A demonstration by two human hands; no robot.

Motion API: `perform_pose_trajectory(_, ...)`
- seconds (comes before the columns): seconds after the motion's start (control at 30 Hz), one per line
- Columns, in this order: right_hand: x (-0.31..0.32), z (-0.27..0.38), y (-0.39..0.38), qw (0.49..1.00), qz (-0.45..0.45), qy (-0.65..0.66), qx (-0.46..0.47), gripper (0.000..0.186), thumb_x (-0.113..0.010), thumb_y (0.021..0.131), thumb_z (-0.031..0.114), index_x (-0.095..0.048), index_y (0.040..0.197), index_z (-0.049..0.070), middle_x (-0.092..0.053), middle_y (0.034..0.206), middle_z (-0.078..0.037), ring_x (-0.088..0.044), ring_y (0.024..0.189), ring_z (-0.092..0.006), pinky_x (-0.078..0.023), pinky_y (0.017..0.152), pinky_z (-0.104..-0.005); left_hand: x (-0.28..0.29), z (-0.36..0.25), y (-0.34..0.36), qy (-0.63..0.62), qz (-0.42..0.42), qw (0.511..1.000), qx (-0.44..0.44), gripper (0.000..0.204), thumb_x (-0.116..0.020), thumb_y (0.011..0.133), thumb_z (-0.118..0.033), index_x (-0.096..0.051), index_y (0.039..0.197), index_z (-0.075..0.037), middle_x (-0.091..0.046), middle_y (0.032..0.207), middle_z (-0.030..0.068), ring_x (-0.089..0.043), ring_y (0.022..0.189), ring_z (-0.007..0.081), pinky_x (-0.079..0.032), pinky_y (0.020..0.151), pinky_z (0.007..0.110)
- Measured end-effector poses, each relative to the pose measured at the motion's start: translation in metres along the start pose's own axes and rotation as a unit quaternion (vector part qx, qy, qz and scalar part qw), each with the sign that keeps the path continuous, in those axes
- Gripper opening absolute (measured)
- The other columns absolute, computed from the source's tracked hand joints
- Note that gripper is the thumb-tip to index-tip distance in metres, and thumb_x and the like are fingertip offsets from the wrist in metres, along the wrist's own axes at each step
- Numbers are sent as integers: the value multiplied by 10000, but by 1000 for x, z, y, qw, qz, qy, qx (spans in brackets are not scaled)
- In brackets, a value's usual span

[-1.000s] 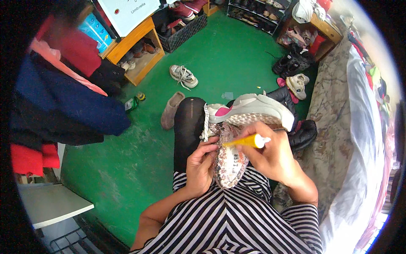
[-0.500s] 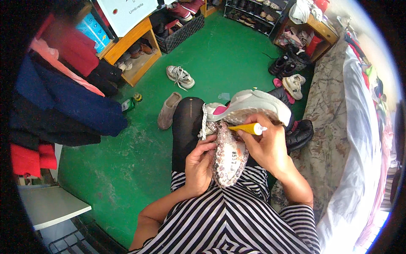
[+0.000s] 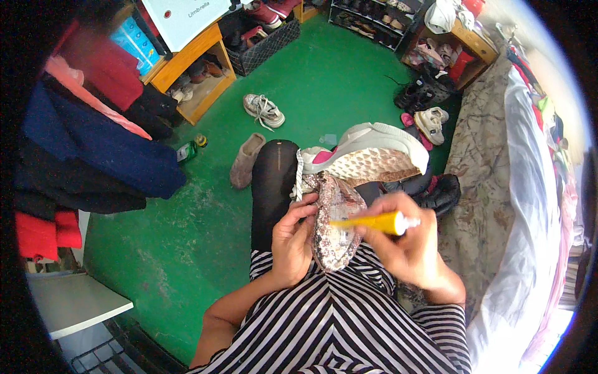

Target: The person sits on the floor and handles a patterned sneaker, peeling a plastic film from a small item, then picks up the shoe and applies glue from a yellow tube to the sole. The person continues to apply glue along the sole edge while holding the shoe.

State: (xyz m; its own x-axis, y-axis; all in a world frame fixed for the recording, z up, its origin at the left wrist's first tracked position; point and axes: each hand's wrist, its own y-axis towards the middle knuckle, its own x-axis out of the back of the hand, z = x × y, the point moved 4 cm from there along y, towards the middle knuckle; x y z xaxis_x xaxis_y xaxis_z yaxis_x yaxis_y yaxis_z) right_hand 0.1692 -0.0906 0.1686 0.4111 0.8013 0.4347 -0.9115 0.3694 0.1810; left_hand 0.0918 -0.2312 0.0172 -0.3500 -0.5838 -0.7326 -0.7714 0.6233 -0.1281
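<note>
Across my lap lies a shoe whose white and pink sole (image 3: 380, 153) is peeled away, its honeycombed inner face showing. The rough, flaky underside of the shoe's upper (image 3: 336, 246) faces me, with the toe end nearest my body. My left hand (image 3: 291, 252) is closed on the left edge of this upper. In my right hand (image 3: 405, 249) is a yellow glue tube (image 3: 381, 222), white at its wide end. Its narrow tip, blurred, points left over the middle of the underside; whether it touches, I cannot tell.
On the green floor stand a loose sneaker (image 3: 264, 111), a beige slip-on shoe (image 3: 247, 161) and a green bottle (image 3: 186, 152). Dark clothes (image 3: 106, 143) hang at left. A patterned bed or couch edge (image 3: 473, 162) runs along the right. Shoe racks (image 3: 367, 25) line the back.
My right hand and the glue tube have moved from the upper's far end toward me, to its middle. The sole's inner face is now more exposed. My left hand keeps its hold.
</note>
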Motion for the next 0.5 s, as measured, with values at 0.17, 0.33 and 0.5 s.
perform_pose_trajectory(0.17, -8, -1, 24, 996, 30, -69, -52, 170, -688, 839, -24, -578, 969, -22, -701, 804, -96, -675, 727, -94, -527, 617, -229, -4, -3, 0, -27, 4, 1000, 10, 208, -461, 950, 86, -615, 1081, 37, -484, 1339, 112, -501, 1234, 190, -418, 1063, 333)
perform_pose_trajectory(0.33, -15, 6, 7, 994, 74, -63, 43, 167, -690, 834, -16, -587, 965, -10, -721, 860, -126, -712, 738, -153, -542, 619, -258, -4, -4, -1, -25, 10, 1000, 11, 214, -459, 951, 89, -615, 1088, 39, -483, 1346, 105, -512, 1221, 179, -436, 1044, 314)
perform_pose_trajectory(0.5, -11, 16, -8, 979, 152, -114, 71, 188, -713, 804, -19, -602, 955, -4, -721, 892, -139, -731, 763, -240, -561, 641, -293, -4, -4, -1, -7, 2, 1000, -6, 205, -462, 958, 79, -615, 1089, 42, -486, 1334, 103, -519, 1207, 173, -439, 1039, 305)
